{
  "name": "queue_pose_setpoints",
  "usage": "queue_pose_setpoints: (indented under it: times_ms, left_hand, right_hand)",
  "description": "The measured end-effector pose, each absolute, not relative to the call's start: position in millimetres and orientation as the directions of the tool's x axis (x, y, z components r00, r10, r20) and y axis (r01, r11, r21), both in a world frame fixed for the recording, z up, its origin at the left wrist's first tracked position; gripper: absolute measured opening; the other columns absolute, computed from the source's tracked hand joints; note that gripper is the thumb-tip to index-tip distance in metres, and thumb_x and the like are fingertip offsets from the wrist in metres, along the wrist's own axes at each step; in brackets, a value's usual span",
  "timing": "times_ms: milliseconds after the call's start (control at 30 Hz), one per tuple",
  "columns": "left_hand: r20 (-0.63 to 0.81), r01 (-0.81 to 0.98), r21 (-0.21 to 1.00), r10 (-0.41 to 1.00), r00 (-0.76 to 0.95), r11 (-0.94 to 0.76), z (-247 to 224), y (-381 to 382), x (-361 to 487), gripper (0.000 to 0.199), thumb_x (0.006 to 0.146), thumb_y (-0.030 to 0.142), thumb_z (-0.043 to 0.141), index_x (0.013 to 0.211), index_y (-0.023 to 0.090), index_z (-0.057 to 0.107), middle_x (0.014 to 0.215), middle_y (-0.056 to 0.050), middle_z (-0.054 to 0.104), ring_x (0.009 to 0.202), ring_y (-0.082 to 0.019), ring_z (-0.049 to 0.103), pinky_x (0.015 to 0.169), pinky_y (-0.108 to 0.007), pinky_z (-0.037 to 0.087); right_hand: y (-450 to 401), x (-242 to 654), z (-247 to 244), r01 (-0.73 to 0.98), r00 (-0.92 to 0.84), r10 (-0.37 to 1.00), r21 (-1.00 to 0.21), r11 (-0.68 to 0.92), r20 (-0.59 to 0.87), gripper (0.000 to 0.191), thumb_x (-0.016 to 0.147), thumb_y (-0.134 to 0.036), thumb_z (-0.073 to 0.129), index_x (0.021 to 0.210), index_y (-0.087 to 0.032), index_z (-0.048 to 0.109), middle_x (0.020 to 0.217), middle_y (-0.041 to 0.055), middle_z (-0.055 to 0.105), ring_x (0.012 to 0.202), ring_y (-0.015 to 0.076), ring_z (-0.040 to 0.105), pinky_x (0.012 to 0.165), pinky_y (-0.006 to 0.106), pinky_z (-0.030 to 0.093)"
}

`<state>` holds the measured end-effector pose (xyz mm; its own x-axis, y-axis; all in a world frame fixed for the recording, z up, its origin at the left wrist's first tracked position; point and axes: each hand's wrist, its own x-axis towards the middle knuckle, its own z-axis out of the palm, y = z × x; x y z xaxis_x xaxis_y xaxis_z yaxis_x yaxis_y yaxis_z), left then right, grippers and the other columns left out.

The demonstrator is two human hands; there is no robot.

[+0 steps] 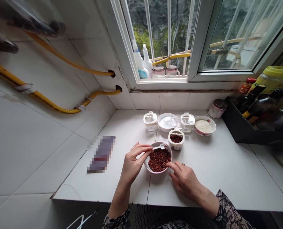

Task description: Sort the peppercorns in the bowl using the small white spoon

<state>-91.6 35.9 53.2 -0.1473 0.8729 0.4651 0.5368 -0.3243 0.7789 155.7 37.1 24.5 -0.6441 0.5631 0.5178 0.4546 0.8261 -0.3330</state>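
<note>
Between the fingertips and thumb of my left hand (136,158) is a small white spoon (159,147), with a few reddish bits in its tip. The spoon lies level above the far side of a bowl (146,165) filled with dried red peppercorns (159,160). My right hand (185,178) is at the bowl's right rim, its index fingertip on the edge and the other fingers curled. Just behind the bowl stands a small clear seasoning jar (176,146) with a cream rim and dark red peppercorns inside.
Behind are two clear jars (151,122) (187,122), a bowl of white grains (167,122) and a patterned bowl of pale powder (204,126). A lidded jar (217,108) stands by a black bottle box (243,135). A blurred purple packet (102,154) lies left.
</note>
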Motion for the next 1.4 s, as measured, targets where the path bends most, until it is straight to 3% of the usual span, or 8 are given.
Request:
queue_pose_setpoints:
  times_ms: [200,333,400,667,800,1000,1200,1400]
  left_hand:
    - [0.699,0.64,0.561,0.714,-0.026,-0.526,78,63,-62,0.016,0.095,0.02,0.064,0.102,0.024,0.078,0.092,-0.004,0.08,0.097,-0.021,0.072,0.093,-0.04,0.057]
    - [0.769,0.764,0.249,0.601,0.218,-0.595,78,71,-41,0.028,0.096,0.008,0.052,0.105,0.022,0.075,0.091,-0.003,0.08,0.102,-0.024,0.071,0.106,-0.05,0.047]
    - [0.768,0.772,0.192,0.582,0.266,-0.606,78,69,-38,0.031,0.096,0.006,0.05,0.106,0.022,0.074,0.094,-0.002,0.08,0.105,-0.024,0.071,0.112,-0.053,0.041]
    - [0.663,0.76,0.442,0.744,0.082,-0.477,80,35,-95,0.016,0.097,0.025,0.06,0.101,0.027,0.075,0.09,-0.001,0.079,0.096,-0.022,0.073,0.109,-0.05,0.046]
    - [0.582,0.822,0.327,0.784,0.213,-0.466,79,21,-122,0.019,0.098,0.024,0.056,0.099,0.028,0.075,0.086,0.001,0.079,0.09,-0.021,0.073,0.111,-0.054,0.042]
    - [0.527,0.886,0.05,0.765,0.369,-0.461,86,21,-104,0.038,0.093,0.001,0.041,0.092,0.021,0.074,0.076,-0.004,0.074,0.098,-0.026,0.071,0.115,-0.06,0.035]
    - [0.456,0.818,0.101,0.758,0.467,-0.565,79,25,-78,0.039,0.088,-0.002,0.041,0.097,0.019,0.073,0.077,-0.005,0.073,0.097,-0.024,0.07,0.112,-0.055,0.043]
    - [0.544,0.812,0.219,0.759,0.359,-0.541,74,19,-74,0.038,0.089,-0.001,0.043,0.104,0.021,0.07,0.086,-0.003,0.076,0.102,-0.023,0.07,0.117,-0.057,0.036]
  right_hand:
    - [37,155,24,0.453,-0.64,0.567,-0.341,0.824,0.519,0.034,0.098,-0.01,0.04,0.131,-0.017,0.045,0.099,0.0099,0.07,0.07,0.0197,0.067,0.06,0.03,0.054]
    - [37,155,22,0.461,-0.637,0.579,-0.351,0.815,0.509,0.036,0.096,-0.009,0.043,0.13,-0.017,0.047,0.096,0.0087,0.069,0.07,0.0193,0.067,0.061,0.029,0.054]
    - [37,155,21,0.457,-0.637,0.582,-0.361,0.813,0.506,0.036,0.095,-0.009,0.044,0.13,-0.017,0.048,0.096,0.0089,0.068,0.071,0.0196,0.067,0.061,0.03,0.054]
    - [38,157,22,0.44,-0.644,0.577,-0.374,0.817,0.502,0.037,0.096,-0.01,0.045,0.133,-0.017,0.047,0.101,0.0103,0.069,0.073,0.0188,0.067,0.062,0.029,0.056]
    - [39,156,25,0.426,-0.649,0.558,-0.362,0.83,0.517,0.034,0.099,-0.013,0.044,0.132,-0.017,0.047,0.101,0.0102,0.069,0.072,0.018,0.067,0.062,0.028,0.055]
    - [42,154,25,0.429,-0.633,0.552,-0.347,0.834,0.543,0.023,0.103,-0.017,0.041,0.126,-0.017,0.048,0.097,0.0097,0.069,0.069,0.018,0.066,0.058,0.027,0.053]
    - [45,155,24,0.453,-0.616,0.577,-0.357,0.817,0.537,0.025,0.1,-0.015,0.043,0.124,-0.018,0.049,0.099,0.0105,0.069,0.072,0.0191,0.068,0.06,0.028,0.055]
    - [44,156,24,0.45,-0.614,0.578,-0.364,0.816,0.537,0.028,0.1,-0.014,0.044,0.127,-0.018,0.048,0.102,0.0109,0.069,0.075,0.0185,0.069,0.062,0.028,0.056]
